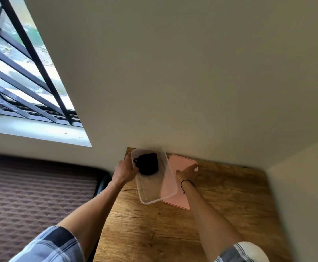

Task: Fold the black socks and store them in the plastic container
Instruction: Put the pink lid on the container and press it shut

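A clear plastic container (150, 193) stands on the wooden table at its far left corner, against the wall. Folded black socks (147, 163) lie inside it, at the far end. My left hand (125, 168) grips the container's left rim beside the socks. The pink lid (175, 193) lies flat on the table just right of the container, partly under its edge. My right hand (187, 173) rests on the lid's far end with fingers spread; a black band circles that wrist.
The wooden table (173, 233) fills the lower middle and right, bounded by cream walls behind and to the right. A brown quilted bed surface (31, 195) lies to the left. A barred window (18, 72) is at the upper left.
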